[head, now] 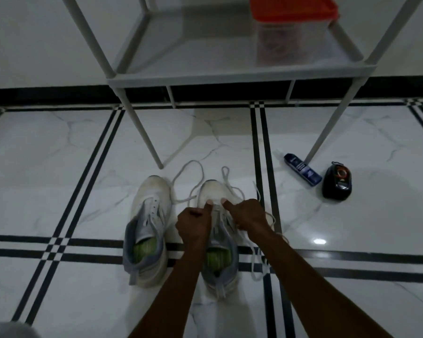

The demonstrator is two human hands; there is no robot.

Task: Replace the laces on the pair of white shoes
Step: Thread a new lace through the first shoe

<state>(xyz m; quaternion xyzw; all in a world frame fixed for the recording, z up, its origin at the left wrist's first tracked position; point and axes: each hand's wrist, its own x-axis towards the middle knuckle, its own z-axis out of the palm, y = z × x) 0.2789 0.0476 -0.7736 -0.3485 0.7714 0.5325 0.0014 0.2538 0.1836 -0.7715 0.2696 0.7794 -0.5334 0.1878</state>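
Note:
Two white shoes with grey collars and green insoles stand side by side on the tiled floor. The left shoe (pixel 149 225) has bare eyelets and no lace. Both my hands are on the right shoe (pixel 217 259), at the front of its lacing area. My left hand (pixel 194 223) is curled with its thumb pressed on the toe side, and my right hand (pixel 246 214) mirrors it. Each seems to pinch an end of the white lace (pixel 188 176), which loops loosely over the floor ahead of and to the right of the shoe.
A white metal rack (pixel 230 76) stands just beyond the shoes, its legs reaching the floor by the left shoe's toe and at the right. A clear box with an orange lid (pixel 291 28) sits on its shelf. A blue packet (pixel 302 172) and a black pouch (pixel 336 182) lie right.

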